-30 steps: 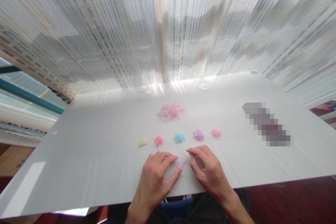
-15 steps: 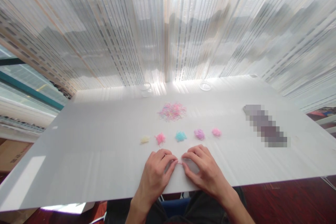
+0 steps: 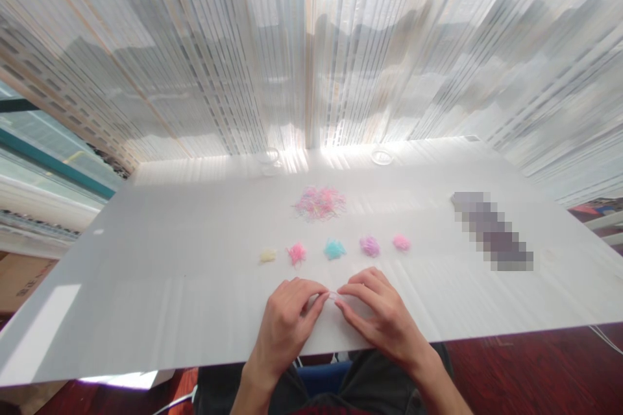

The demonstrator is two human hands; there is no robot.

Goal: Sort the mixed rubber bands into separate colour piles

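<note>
My left hand [image 3: 292,314] pinches one end of a thin, pale pink band [image 3: 333,296] near the table's front edge. At the band's other end is my right hand [image 3: 382,311], its thumb and fingertips close around it. Just beyond my hands lie small piles in a row: pale yellow [image 3: 267,255], hot pink [image 3: 296,253], turquoise [image 3: 334,249], purple [image 3: 370,246] and light pink [image 3: 402,243]. Behind them is a larger loose heap of mixed-colour bands [image 3: 320,203].
The white table [image 3: 195,220] reaches back to striped curtains [image 3: 219,52]. Two clear round items, one at left [image 3: 269,157] and one at right [image 3: 382,157], stand near its back edge. A pixelated object [image 3: 492,231] lies at the right.
The band between my fingertips looks wider, like a thin loop, where it was a narrow line. Both hands have barely moved; the view has shifted slightly.
</note>
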